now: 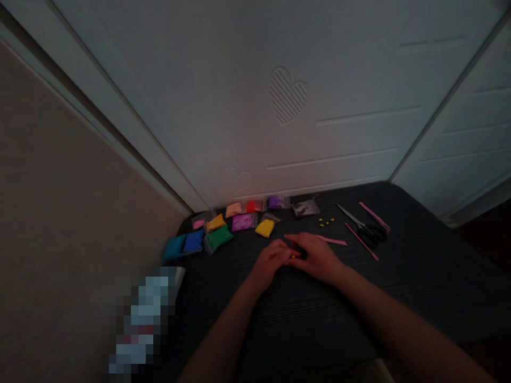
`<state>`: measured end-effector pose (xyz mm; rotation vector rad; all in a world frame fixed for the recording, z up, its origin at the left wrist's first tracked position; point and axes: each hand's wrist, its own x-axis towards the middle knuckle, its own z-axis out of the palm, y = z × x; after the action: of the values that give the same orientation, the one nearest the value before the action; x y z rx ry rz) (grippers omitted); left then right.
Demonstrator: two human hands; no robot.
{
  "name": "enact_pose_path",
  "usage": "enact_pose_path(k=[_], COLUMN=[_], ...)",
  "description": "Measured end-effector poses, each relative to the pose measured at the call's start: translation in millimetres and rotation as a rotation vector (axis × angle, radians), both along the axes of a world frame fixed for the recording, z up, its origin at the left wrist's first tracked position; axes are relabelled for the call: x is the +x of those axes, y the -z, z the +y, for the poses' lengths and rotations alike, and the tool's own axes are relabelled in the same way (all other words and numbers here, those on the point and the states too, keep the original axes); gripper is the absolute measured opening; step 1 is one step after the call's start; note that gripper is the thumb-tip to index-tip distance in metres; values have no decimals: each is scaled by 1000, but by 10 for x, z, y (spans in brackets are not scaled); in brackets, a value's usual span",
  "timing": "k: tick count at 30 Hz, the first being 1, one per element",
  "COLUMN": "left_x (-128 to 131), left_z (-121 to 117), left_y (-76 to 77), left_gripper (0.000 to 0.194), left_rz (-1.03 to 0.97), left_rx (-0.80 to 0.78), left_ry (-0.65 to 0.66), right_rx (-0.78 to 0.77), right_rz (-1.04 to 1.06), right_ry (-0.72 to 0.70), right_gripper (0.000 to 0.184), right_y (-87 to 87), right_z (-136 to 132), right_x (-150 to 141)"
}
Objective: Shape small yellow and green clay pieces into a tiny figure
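Observation:
Both my hands rest together on a dark table [419, 287]. My left hand [269, 263] has its fingers curled and pinched toward a tiny yellow clay bit [293, 257] at the fingertips. My right hand [315, 255] lies beside it with fingers bent over a small dark lump [303, 255], the index finger stretched to the left. The two hands touch at the fingertips. Several small yellow clay bits [326, 222] lie on the table beyond my right hand.
Several small bags of coloured clay [223, 226] lie in rows at the table's far left: blue, green, yellow, pink, orange, red, purple. Black scissors [365, 227] and pink modelling sticks [361, 240] lie to the right. A white panel with heart shapes [288, 94] stands behind.

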<state>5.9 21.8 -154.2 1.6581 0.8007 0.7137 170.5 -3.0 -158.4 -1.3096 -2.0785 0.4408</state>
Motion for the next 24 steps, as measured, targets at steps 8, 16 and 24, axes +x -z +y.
enact_pose_path(k=[8,16,24], left_x=[-25,-92,-32], left_z=[-3,73,43], left_y=[-20,45,82], left_gripper=[32,29,20], left_rz=[32,-55,-244], left_rx=[72,-17,-372], left_ry=[-17,-117,-87], right_rx=[10,35,73], right_rz=[13,56,61], right_ry=[12,38,37], right_gripper=[52,54,53], right_y=[-3,-10,-19], right_z=[12,35,34], right_x=[21,83,101])
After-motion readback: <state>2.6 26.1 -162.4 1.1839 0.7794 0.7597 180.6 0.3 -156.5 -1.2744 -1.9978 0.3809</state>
